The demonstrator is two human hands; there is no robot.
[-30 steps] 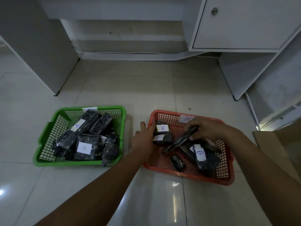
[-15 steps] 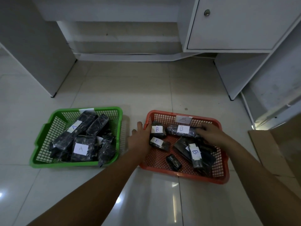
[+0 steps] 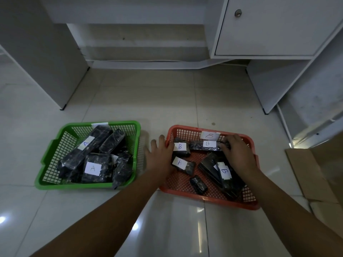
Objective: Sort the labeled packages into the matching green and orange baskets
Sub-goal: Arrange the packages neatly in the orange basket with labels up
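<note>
The green basket (image 3: 55, 145) on the left holds several dark wrapped packages, two showing A labels (image 3: 92, 167). To its right, the orange basket (image 3: 209, 199) carries a B tag (image 3: 209, 135) on its far rim and holds several dark packages with B labels. A long package (image 3: 202, 145) lies along the far wall of the orange basket. My right hand (image 3: 235, 153) grips its right end with curled fingers. Against the orange basket's left rim rests my left hand (image 3: 159, 158), fingers spread and straight, holding nothing.
Both baskets stand on a glossy tiled floor. A white cabinet (image 3: 269, 25) with a knob and white furniture panels (image 3: 46, 62) rise behind them. Flattened cardboard (image 3: 315, 173) lies on the floor to the right of the orange basket.
My right hand brought the long package down from above the basket's middle and laid it label-up along the far wall. My left hand stayed at the left rim.
</note>
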